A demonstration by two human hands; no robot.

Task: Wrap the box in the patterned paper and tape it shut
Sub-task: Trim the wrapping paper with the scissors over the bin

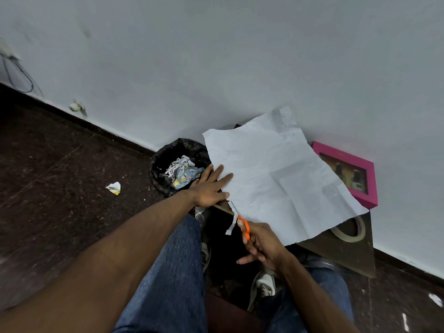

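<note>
A creased sheet of wrapping paper [276, 179] lies white side up on a small dark table [348, 255] against the wall. My left hand [211, 186] presses flat on the sheet's left edge with straight fingers. My right hand [259, 243] grips orange-handled scissors [245, 227] at the sheet's near left corner, where a thin cut strip [232, 219] hangs down. The pink box [348, 174] with a window lid lies at the table's far right, partly under the paper. A tape roll [350, 230] lies on the table, half hidden by the sheet's near edge.
A bin with a black liner [165, 159] stands left of the table, holding paper strips and patterned scraps. A crumpled scrap [114, 188] lies on the dark floor to the left. My knees in jeans and my shoes are below the table. The white wall is close behind.
</note>
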